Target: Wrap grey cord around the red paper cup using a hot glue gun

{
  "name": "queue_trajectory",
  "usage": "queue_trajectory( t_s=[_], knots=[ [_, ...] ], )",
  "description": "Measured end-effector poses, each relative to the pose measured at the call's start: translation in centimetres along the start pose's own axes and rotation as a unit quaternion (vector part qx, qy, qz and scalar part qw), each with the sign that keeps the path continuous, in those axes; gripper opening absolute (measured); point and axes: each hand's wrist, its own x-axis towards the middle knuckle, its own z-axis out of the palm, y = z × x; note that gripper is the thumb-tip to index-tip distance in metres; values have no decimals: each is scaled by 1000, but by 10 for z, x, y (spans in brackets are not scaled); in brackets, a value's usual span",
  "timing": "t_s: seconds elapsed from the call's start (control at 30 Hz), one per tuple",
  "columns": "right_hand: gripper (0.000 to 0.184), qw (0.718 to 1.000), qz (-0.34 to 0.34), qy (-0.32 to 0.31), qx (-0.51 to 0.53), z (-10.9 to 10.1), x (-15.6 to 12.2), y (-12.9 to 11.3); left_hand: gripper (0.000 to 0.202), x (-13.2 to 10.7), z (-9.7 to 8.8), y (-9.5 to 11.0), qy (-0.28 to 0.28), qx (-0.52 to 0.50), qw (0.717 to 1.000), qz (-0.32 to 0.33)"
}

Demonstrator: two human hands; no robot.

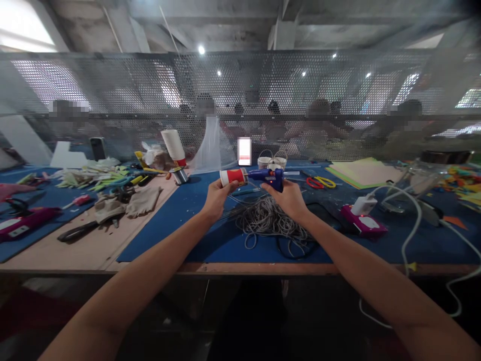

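Observation:
My left hand point(217, 196) is closed around a small red and white paper cup point(233, 177), held on its side above the blue mat point(195, 235). My right hand point(288, 196) grips a blue glue gun point(267, 176) by its handle, nozzle pointing left at the cup's rim. Both hands hover over a loose pile of grey cord point(268, 220). The glue gun's tip touches or nearly touches the cup; I cannot tell which.
A stack of paper cups point(173, 146) and a metal tin point(180, 175) stand at the back left. Red-and-yellow scissors point(320, 182), coloured sheets point(363, 172), a pink device with a white plug point(364, 220), cloth gloves point(126, 203) and a phone point(244, 151) lie around. People sit behind a mesh screen point(300, 90).

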Motion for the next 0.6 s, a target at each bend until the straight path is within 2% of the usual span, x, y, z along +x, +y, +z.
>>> queue_trajectory(
  t_s=[0.6],
  knots=[
    [52,1000,-8,-4,-19,0,-1,1,38,0,1,1,9,-5,1000,-2]
  ],
)
